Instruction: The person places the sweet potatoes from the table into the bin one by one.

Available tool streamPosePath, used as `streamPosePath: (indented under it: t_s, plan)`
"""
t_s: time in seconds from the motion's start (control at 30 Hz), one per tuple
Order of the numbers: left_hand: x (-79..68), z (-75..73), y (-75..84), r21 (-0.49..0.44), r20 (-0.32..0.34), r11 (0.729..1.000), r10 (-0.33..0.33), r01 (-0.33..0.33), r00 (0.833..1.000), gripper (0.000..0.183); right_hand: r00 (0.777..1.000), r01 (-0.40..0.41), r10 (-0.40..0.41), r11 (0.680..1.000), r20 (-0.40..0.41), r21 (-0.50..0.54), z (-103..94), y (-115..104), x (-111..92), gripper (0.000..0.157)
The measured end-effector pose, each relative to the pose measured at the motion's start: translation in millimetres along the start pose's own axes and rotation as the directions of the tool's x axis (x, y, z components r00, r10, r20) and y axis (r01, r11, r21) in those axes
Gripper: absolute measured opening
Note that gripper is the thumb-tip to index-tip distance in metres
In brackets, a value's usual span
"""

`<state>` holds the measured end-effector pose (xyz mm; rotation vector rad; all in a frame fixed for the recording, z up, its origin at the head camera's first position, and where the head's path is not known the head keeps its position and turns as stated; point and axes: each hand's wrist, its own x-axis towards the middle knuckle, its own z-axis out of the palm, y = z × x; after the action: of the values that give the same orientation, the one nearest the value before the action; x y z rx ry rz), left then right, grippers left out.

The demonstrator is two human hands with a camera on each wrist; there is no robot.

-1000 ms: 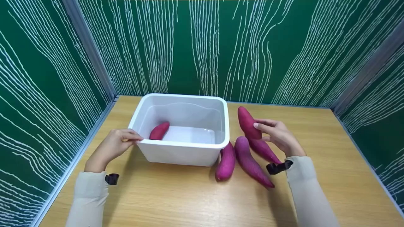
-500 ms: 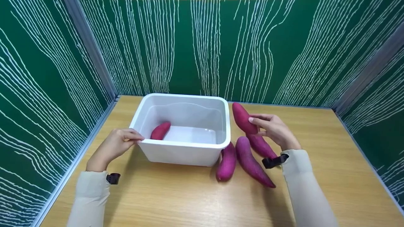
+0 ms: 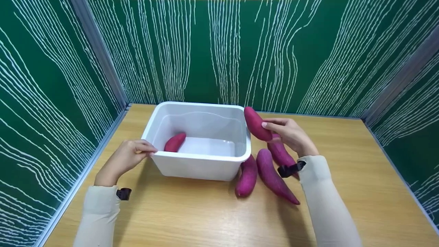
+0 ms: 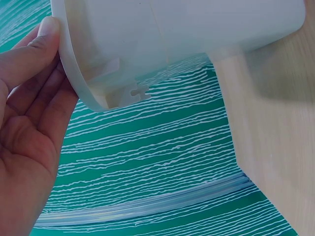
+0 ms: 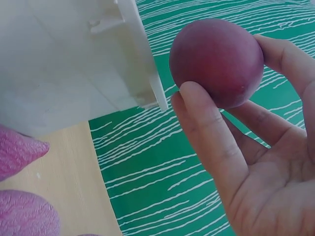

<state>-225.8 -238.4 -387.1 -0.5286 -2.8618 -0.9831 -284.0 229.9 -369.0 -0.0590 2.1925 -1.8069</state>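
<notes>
Red sweet potato (image 3: 254,122), partly covered by the right hand (image 3: 291,134) pinching it, slants far-left to near-right; left hand (image 3: 126,155) pinches the white tub rim (image 3: 195,156), some fingertips hidden.

Booth: green walls (image 3: 200,51), metal posts (image 3: 99,51)

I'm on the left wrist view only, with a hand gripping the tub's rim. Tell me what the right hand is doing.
Observer: The right hand holds a red sweet potato, up beside the right side of the tub.
Operator: Report what's inside the tub.
Observer: One smaller-looking red root, lying toward the tub's left side.
Operator: Now count what's lying on the table.
Observer: Three purplish sweet potatoes that I can see, in the head view, to the right of the tub.
</notes>
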Motion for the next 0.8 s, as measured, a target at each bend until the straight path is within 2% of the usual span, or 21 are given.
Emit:
streamPosePath:
  t_s: [0.23,0.43,0.6,0.8]
  plan:
    - [-0.5,0.2,-0.8,-0.006,-0.002,1.000,0.009,-0.009,1.000,0.021,1.000,-0.016,0.016,0.999,0.014,-0.031,6.8,-6,8,0.064]
    - [-1.5,0.8,-1.5,-0.008,-0.005,1.000,0.004,-0.004,1.000,0.021,1.000,-0.011,0.011,1.000,0.017,-0.022,13.4,-12,15,0.059]
    - [-0.8,0.9,-1.3,-0.008,-0.009,1.000,0.025,-0.025,1.000,0.021,1.000,-0.008,0.009,1.000,0.017,-0.004,18.2,-14,21,0.059]
    - [-0.7,0.1,-0.9,-0.007,-0.009,1.000,0.025,-0.025,1.000,0.022,1.000,-0.022,0.023,0.999,0.016,-0.034,24.2,-17,26,0.059]
